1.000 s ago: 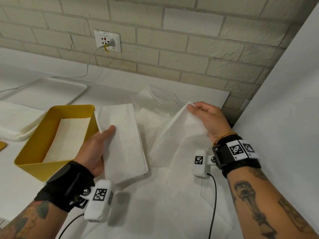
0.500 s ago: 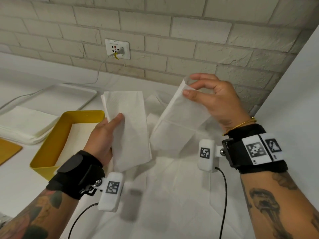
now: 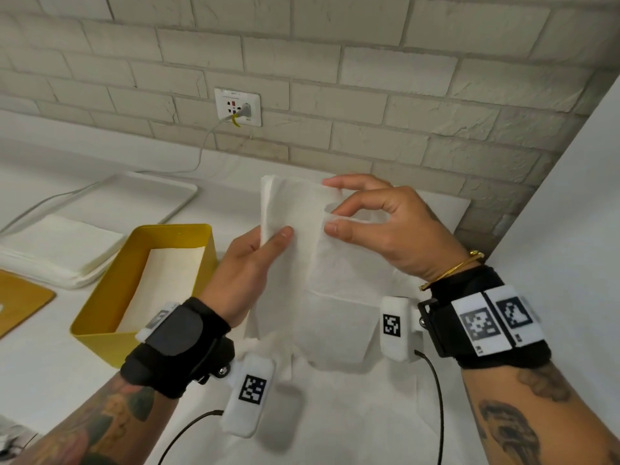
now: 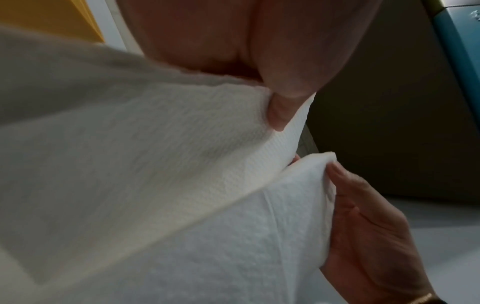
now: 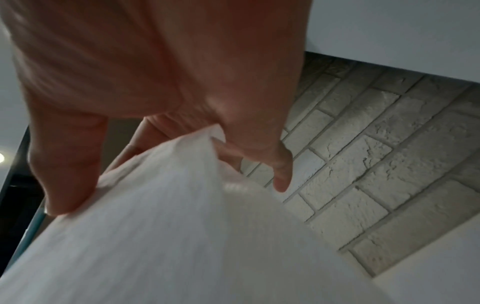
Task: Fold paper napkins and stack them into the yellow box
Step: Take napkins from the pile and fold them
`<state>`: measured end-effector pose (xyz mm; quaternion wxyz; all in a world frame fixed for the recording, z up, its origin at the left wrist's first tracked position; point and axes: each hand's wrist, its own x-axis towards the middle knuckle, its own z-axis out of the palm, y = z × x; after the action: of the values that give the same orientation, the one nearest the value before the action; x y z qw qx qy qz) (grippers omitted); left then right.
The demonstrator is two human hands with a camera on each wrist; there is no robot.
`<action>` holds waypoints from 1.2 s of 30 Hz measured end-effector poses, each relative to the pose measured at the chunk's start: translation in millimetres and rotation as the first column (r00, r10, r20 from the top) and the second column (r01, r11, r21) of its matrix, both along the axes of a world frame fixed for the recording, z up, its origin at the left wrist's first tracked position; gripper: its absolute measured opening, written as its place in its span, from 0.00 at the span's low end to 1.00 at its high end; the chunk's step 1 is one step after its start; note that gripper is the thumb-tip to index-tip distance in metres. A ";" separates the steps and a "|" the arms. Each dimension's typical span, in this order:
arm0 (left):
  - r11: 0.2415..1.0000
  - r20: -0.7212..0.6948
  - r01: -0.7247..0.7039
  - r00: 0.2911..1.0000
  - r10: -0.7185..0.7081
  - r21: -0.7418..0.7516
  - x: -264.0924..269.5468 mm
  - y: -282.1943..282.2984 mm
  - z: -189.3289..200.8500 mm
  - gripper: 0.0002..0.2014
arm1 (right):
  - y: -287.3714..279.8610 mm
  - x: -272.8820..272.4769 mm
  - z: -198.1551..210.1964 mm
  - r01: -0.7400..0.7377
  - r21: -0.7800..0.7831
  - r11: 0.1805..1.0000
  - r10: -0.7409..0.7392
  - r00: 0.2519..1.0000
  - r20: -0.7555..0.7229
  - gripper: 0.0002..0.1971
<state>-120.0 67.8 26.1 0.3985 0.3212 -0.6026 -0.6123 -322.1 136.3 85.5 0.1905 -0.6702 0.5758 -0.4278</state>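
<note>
a white bench (image 3: 50, 380) is carrying everything under a pale brick wall (image 3: 369, 78). unfolded napkin sheets (image 3: 352, 414) are lying spread across it in front of the person. at the far left a white tray (image 3: 141, 196) is sitting beside a stack of napkins (image 3: 57, 250). the yellow box (image 3: 110, 333) is standing just left of the hands, with folded napkins lying flat inside. above the bench, two folded napkins (image 3: 302, 250) are hanging side by side, overlapping — the left hand (image 3: 248, 273) is pinching one between thumb and fingers, and the right hand (image 3: 385, 226) is grasping the other near its top edge.
</note>
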 end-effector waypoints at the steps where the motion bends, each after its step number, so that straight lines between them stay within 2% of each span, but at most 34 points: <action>1: 1.000 -0.017 0.030 0.999 -0.029 0.004 -1.5 1.5 0.7 0.11 | -1.0 4.0 -0.8 -0.012 0.005 1.000 0.011 1.000 0.022 0.04; 4: 0.991 -0.068 0.121 0.991 -0.118 0.052 -4.4 4.5 2.4 0.14 | -3.0 10.9 -2.3 0.009 0.004 1.000 -0.010 0.997 0.079 0.04; 10: 0.943 -0.137 0.241 0.967 -0.214 0.231 -5.9 12.2 -3.7 0.20 | -11.3 8.5 -12.5 0.231 0.054 0.971 -0.234 0.970 0.064 0.04; 14: 0.951 -0.082 0.235 0.971 -0.223 0.203 -9.8 14.2 -12.7 0.19 | -14.9 8.9 -25.7 0.252 0.139 0.958 -0.267 0.959 0.098 0.05; 17: 0.952 -0.101 0.191 0.980 -0.172 0.237 -7.6 11.0 -17.3 0.18 | -11.8 -0.7 -31.2 0.219 0.147 0.965 -0.250 0.935 0.251 0.07; 19: 0.953 -0.124 0.153 0.985 -0.124 0.263 -4.1 8.1 -18.1 0.17 | -5.6 -10.9 -35.7 0.184 0.154 0.971 -0.231 0.891 0.391 0.10; 20: 0.951 -0.141 0.135 0.985 -0.099 0.277 -2.0 6.5 -18.2 0.15 | -2.4 -15.1 -39.3 0.152 0.175 0.973 -0.221 0.838 0.499 0.11; 22: 0.945 -0.177 0.115 0.982 -0.062 0.308 2.4 3.9 -19.4 0.12 | 2.6 -19.0 -48.7 0.076 0.214 0.974 -0.207 0.684 0.699 0.14; 24: 0.936 -0.195 0.113 0.980 -0.049 0.334 5.1 2.4 -21.9 0.13 | 5.3 -16.8 -58.2 0.040 0.248 0.968 -0.221 0.602 0.767 0.12; 28: 0.924 -0.184 0.092 0.983 -0.024 0.371 8.3 2.0 -29.5 0.16 | 4.1 -5.3 -72.5 0.036 0.283 0.958 -0.252 0.578 0.776 0.12; 32: 0.918 -0.161 0.076 0.987 -0.013 0.388 9.0 2.3 -34.2 0.16 | 3.4 -3.9 -75.9 0.138 0.253 0.958 -0.287 0.532 0.796 0.01; 34: 0.919 -0.160 0.076 0.987 -0.014 0.387 10.2 1.5 -34.7 0.18 | 5.0 -9.3 -76.1 0.180 0.252 0.951 -0.309 0.532 0.788 0.03; 36: 0.920 -0.161 0.069 0.987 -0.007 0.386 11.2 1.0 -34.4 0.18 | 8.0 -13.5 -76.1 0.143 0.274 0.951 -0.307 0.538 0.785 0.03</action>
<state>-108.7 68.8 -8.3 0.3606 0.3334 -0.4417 -0.7508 -335.7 144.3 9.3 0.4368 -0.2955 0.5388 -0.6569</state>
